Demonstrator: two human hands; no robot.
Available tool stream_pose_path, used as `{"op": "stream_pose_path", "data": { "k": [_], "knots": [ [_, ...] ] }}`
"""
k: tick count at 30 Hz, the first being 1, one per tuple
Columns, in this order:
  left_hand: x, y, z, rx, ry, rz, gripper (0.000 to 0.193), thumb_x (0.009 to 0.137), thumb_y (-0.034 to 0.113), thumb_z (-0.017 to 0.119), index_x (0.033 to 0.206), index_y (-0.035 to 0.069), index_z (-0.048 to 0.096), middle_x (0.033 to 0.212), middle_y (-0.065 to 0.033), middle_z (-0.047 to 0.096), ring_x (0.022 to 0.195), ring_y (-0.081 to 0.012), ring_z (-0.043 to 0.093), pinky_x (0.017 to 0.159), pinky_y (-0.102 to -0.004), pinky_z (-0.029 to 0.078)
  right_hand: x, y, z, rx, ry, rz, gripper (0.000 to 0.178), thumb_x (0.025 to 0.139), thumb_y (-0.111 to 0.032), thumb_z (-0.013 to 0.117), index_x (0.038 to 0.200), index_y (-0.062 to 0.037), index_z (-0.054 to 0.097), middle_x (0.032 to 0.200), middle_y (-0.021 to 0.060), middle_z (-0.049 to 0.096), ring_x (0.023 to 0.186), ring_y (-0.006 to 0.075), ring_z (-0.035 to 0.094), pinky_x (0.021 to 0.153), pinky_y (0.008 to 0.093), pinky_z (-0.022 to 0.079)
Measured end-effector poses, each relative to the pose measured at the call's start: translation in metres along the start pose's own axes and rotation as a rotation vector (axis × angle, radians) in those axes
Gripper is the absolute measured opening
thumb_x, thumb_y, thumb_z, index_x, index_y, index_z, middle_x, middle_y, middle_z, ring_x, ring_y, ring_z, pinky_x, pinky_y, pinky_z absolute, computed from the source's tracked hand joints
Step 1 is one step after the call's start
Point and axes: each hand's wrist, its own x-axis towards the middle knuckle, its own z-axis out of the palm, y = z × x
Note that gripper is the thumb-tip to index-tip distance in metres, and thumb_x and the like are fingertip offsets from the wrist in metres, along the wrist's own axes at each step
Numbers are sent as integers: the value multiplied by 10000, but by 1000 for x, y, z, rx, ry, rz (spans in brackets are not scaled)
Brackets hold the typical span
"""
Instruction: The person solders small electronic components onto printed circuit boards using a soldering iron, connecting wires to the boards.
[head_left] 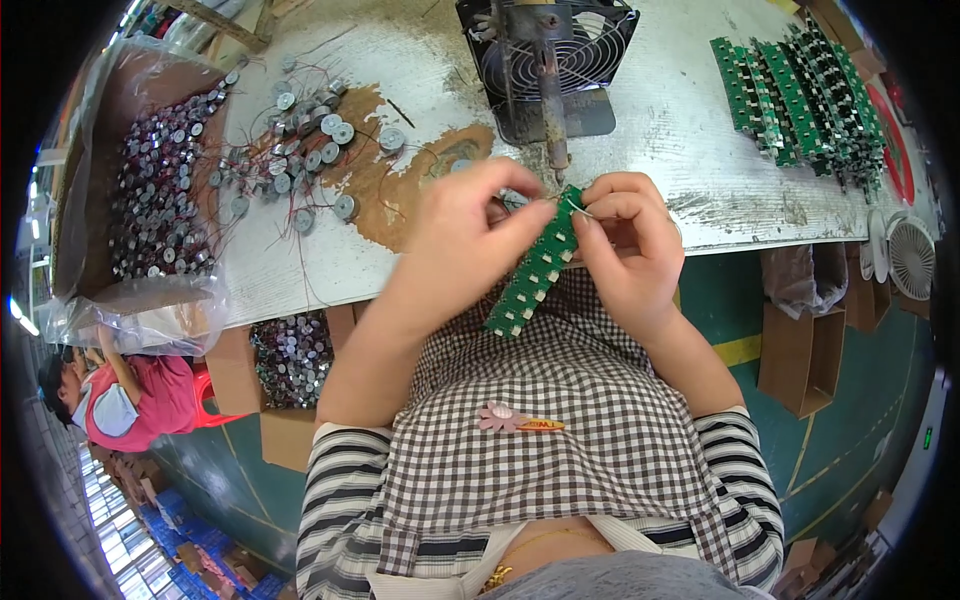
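A long green circuit board strip point(540, 270) with rows of small white connectors slants between my hands, its upper end just under the tip of an upright soldering iron point(553, 110). My left hand point(475, 215) is closed, thumb and forefinger pinched at the strip's upper left edge; a bit of grey metal shows within its fingers, too hidden to name. On the strip's other side, my right hand point(637, 240) has its fingers curled and its thumb against the upper end. A thin pale wire point(579, 208) crosses the board there, close to my right thumb.
Small round motors point(330, 140) with thin wires lie loose at left, beside a plastic-lined box of motors point(165, 190). Another motor box point(292, 360) stands below the table edge. A black fan point(590, 50) stands behind the iron. Stacked green boards point(800, 100) lie right; a person point(135, 400) sits far left.
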Motion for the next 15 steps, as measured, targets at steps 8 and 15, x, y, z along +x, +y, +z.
{"op": "stream_pose_path", "data": {
  "k": [8,15],
  "knots": [
    [-51,-31,-32,977,143,794,358,741,129,678,1094,181,642,1252,-43,568,1216,-243,458,965,-413,335,-3,3,-8,94,54,215,128,797,107,589,871,32,515,986,93,530,782,98,569,602,205,522],
    [-62,-35,-34,70,42,565,211,789,41,648,999,46,660,1019,-73,661,963,-193,590,801,-323,442,-17,-15,-12,-326,31,-14,124,779,89,615,879,33,569,870,124,624,664,152,606,566,238,506]
  ]
}}
